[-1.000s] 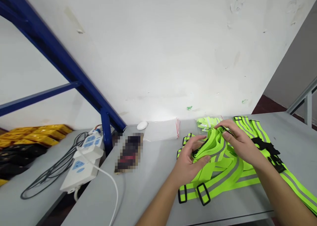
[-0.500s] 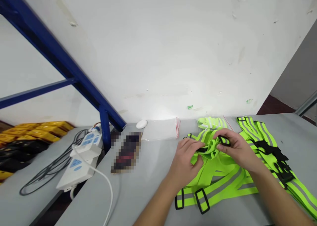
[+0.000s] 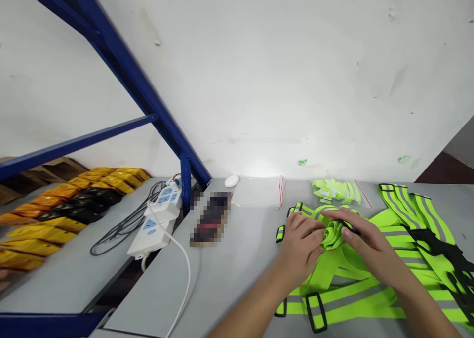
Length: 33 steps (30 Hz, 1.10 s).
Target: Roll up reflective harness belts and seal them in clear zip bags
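Observation:
A bunched neon-green reflective strap (image 3: 333,235) with a black buckle is gripped between my two hands. My left hand (image 3: 300,243) closes on its left side, fingers bent over the folds. My right hand (image 3: 372,244) pinches the right side by the buckle, thumb in front. Beneath and around them lie more green straps (image 3: 355,296) with grey reflective stripes. A black slide buckle (image 3: 316,312) sits on the strap ends nearest me. Part of the bundle is hidden by my fingers.
Behind my hands lies a clear bag with a folded green strap (image 3: 336,191). Left of it are an empty clear zip bag (image 3: 255,192), a white oval object (image 3: 232,181) and a blurred-out item (image 3: 212,219). Power strips (image 3: 155,229), a blue frame (image 3: 148,98) and yellow packs (image 3: 40,241) are farther left.
The view has swung left, so things appear farther right. My hands have drawn closer together and the strap between them is bunched more tightly.

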Each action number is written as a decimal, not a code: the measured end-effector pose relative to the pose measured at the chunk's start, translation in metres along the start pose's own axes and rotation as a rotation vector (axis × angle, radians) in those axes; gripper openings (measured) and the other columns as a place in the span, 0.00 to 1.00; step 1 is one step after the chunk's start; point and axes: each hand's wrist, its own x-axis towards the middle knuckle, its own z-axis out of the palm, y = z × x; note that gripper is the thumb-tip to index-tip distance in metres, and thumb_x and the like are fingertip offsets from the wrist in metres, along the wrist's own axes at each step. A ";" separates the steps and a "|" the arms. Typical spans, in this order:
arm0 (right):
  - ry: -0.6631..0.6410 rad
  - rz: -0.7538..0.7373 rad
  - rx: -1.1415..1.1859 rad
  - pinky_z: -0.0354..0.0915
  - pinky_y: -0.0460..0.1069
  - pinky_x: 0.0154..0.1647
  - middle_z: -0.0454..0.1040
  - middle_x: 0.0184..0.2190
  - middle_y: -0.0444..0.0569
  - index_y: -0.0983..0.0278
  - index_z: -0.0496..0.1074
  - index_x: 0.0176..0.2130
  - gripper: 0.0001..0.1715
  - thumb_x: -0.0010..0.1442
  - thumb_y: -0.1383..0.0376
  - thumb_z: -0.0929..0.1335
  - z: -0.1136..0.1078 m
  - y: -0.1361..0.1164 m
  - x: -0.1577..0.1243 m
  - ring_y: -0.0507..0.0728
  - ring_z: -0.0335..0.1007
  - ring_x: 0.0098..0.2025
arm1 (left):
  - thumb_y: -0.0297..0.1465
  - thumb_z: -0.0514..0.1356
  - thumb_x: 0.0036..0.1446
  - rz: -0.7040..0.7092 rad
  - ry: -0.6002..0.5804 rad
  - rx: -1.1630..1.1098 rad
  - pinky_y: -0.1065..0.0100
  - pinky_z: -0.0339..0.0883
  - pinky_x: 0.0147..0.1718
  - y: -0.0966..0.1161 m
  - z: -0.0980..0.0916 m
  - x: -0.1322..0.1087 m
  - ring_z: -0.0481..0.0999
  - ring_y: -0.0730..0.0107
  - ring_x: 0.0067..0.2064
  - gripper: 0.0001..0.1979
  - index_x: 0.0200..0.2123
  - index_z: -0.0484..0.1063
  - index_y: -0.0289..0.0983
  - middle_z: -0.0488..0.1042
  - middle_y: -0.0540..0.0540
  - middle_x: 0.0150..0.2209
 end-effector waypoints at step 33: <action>0.512 -0.522 -0.758 0.63 0.53 0.39 0.74 0.32 0.46 0.52 0.69 0.54 0.29 0.58 0.76 0.67 0.007 -0.024 -0.011 0.56 0.70 0.35 | 0.25 0.51 0.60 -0.112 -0.107 -0.203 0.61 0.64 0.41 0.005 -0.021 0.009 0.70 0.64 0.38 0.08 0.36 0.69 0.38 0.74 0.44 0.37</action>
